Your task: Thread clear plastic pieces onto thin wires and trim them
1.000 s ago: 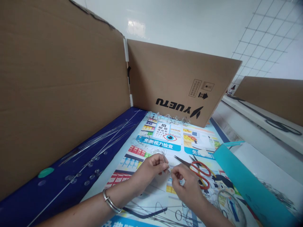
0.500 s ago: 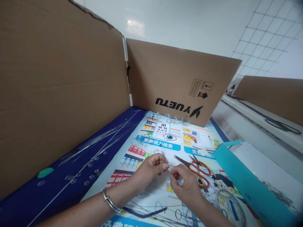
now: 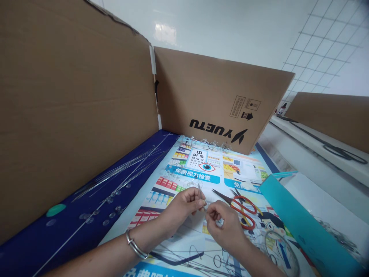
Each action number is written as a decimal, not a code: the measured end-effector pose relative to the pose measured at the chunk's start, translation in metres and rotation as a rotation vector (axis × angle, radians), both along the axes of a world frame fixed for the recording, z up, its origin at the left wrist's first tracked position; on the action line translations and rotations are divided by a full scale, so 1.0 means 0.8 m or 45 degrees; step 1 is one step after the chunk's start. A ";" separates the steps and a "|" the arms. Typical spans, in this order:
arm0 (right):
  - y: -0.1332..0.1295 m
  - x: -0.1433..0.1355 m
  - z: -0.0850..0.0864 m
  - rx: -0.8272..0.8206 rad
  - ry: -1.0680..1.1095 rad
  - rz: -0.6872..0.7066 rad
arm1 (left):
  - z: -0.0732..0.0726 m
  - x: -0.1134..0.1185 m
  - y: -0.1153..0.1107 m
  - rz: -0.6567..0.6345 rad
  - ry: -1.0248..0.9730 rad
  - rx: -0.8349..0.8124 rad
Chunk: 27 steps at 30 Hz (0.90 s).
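My left hand [image 3: 188,204] is closed in a pinch on thin bent wire [image 3: 200,187], whose fine loops stick up above the thumb and forefinger. Close beside it, my right hand [image 3: 223,223] pinches at the lower end of the same wire, fingertips almost touching the left thumb. The exact shape between the fingertips is too small to make out. Just right of my right hand lie red-handled scissors [image 3: 245,209] with dark blades, and pliers [image 3: 238,194] partly under them. Below my hands, loose straight wires [image 3: 184,261] are spread over the printed poster sheet [image 3: 161,184].
Long wires [image 3: 123,169] and several clear round beads [image 3: 109,200] lie on the blue surface at left, near a green disc [image 3: 56,210]. Cardboard panels [image 3: 201,92] stand behind and left. A teal box [image 3: 305,227] holding small clear pieces is at right. Small wire pieces [image 3: 213,145] line the back panel.
Almost nothing differs. My right hand has shifted very slightly left, nearer the left fingertips; the left hand keeps its pinch on the wire.
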State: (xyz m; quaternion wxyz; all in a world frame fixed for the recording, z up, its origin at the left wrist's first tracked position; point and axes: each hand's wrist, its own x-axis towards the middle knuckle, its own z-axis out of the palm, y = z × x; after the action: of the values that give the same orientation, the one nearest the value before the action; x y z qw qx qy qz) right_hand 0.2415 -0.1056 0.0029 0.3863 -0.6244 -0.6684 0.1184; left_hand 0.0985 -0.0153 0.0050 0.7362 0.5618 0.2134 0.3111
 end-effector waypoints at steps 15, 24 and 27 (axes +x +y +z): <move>0.001 0.000 -0.003 -0.018 0.037 -0.009 | 0.001 0.000 0.000 -0.004 0.005 -0.018; 0.002 0.000 -0.007 -0.035 0.016 -0.021 | 0.002 0.000 -0.001 -0.007 0.007 -0.012; 0.002 0.001 -0.008 -0.025 0.000 -0.035 | 0.001 0.000 -0.001 -0.007 0.016 -0.013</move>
State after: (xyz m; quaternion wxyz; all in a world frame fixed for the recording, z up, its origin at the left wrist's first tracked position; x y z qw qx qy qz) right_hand 0.2419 -0.1039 -0.0037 0.3818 -0.6372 -0.6587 0.1197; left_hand 0.0983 -0.0157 0.0058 0.7387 0.5604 0.2181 0.3045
